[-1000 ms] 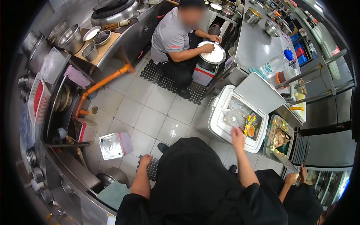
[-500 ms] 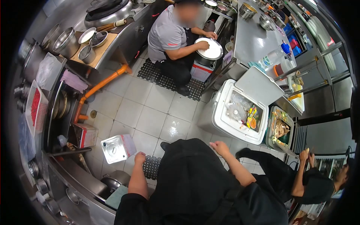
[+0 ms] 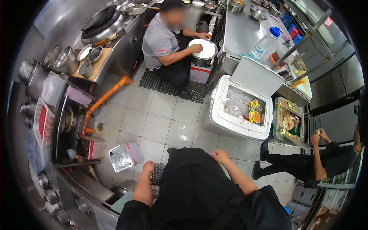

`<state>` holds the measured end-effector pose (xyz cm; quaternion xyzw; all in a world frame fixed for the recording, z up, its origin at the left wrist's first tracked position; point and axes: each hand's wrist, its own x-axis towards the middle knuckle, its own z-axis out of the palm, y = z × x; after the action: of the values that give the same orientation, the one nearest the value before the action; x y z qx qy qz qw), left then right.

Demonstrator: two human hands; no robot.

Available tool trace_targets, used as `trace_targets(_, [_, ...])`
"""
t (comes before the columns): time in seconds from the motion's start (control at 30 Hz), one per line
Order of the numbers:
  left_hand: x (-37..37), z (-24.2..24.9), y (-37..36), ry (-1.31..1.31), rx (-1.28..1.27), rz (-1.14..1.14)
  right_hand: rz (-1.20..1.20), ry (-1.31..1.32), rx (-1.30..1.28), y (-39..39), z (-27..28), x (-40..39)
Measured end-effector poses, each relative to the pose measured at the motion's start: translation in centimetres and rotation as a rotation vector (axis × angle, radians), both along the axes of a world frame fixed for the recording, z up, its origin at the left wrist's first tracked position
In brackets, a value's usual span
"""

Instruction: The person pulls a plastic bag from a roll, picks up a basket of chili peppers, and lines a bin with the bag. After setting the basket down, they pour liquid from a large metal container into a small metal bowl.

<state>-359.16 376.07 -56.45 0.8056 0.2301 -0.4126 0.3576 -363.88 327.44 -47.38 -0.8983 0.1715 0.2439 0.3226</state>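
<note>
My left hand (image 3: pixel 148 167) hangs beside my black apron (image 3: pixel 184 188) with its fingers curled in, and no object shows in it. It is nearest to a square metal tin (image 3: pixel 119 157) with a red and white side, which stands on the tiled floor. My right hand (image 3: pixel 219 156) is on the other side of the apron, its fingers also curled and nothing visible in them. Ahead of that hand is a large white bin (image 3: pixel 214 115), lid up, with plastic bags and wrappers inside. Neither hand touches a thing that I can see.
A seated person (image 3: pixel 163 42) in a grey shirt works over a white-filled bowl (image 3: pixel 203 49). At right stands another person (image 3: pixel 329 161) in black. A food-scrap bin (image 3: pixel 279 111), an orange pipe (image 3: pixel 103 99), a black mat (image 3: pixel 153 82) and steel counters (image 3: pixel 237 34) surround the floor.
My view has shifted slightly. The person in black at the right has moved farther right, and both their shoes now show. My hands stay beside the apron.
</note>
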Motion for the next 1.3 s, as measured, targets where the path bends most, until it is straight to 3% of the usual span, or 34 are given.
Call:
trace_targets(0.3, [-2.2,-1.3,-2.5,0.082,0.024,-0.143,-0.150,0.168,0.007,-6.4,-5.6,-11.0])
trace_targets(0.33, [-1.5,1.2,-3.8,0.126,0.073,-0.324,-0.172,0.168,0.011,-7.1,-5.9,-12.1])
trace_targets(0.43, [-1.1,-1.0,-4.2,-0.063,0.136,-0.571,-0.293,0.249,0.049,-8.1,-5.1,-14.6])
trace_targets(0.5, [0.6,0.3,-5.0,-0.174,0.192,-0.731,-0.611,0.277,0.187,-7.3,-3.4,-15.8])
trace_targets(0.57, [3.3,1.1,-4.8,-0.040,0.053,-0.618,-0.649,0.296,0.174,-6.0,-3.5,-17.5])
trace_targets(0.7, [9.7,4.0,-4.0,-0.091,0.047,-0.630,-0.674,0.277,0.116,-1.8,-3.2,-18.7])
trace_targets(0.87, [16.0,2.2,-0.7,-0.152,0.105,-0.765,-0.676,0.204,0.052,4.8,-4.0,-18.7])
trace_targets(0.93, [16.9,2.3,0.2,-0.152,0.104,-0.753,-0.711,0.213,0.049,7.8,-2.4,-17.7])
trace_targets(1.03, [17.5,2.7,1.2,-0.137,0.106,-0.760,-0.634,0.116,-0.033,10.3,-6.7,-19.6])
trace_targets(1.07, [17.4,2.6,1.3,-0.118,0.105,-0.785,-0.633,0.109,-0.035,10.9,-5.6,-19.1])
trace_targets(1.13, [16.7,2.5,1.4,-0.099,0.091,-0.787,-0.814,0.203,0.113,12.1,-4.1,-19.6])
trace_targets(1.3, [14.8,1.6,1.7,-0.003,0.048,-0.875,-0.915,0.290,0.210,12.1,-3.5,-20.2])
